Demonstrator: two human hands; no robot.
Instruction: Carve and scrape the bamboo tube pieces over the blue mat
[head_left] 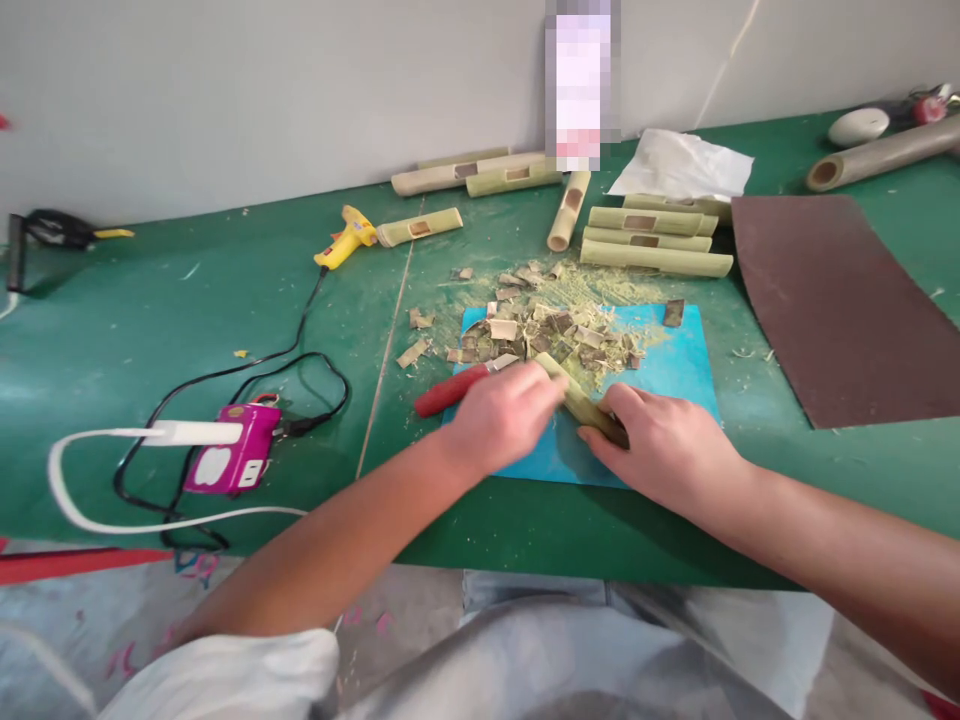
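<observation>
A short green bamboo tube lies slanted between my two hands over a blue mat. My left hand is closed at its far end, the fingers pressed against its side. Wrapped round the near end is my right hand, its thumb and fingers hiding part of the tube. A knife with a red handle lies just beyond my left hand, its blade partly among the chips. Bamboo chips and shavings are heaped on the mat's far part.
Several cut bamboo tubes lie at the back, some with rectangular openings. A yellow glue gun and a magenta power adapter with cables stand left. On the right are brown sandpaper-like sheet, white tissue and a long tube.
</observation>
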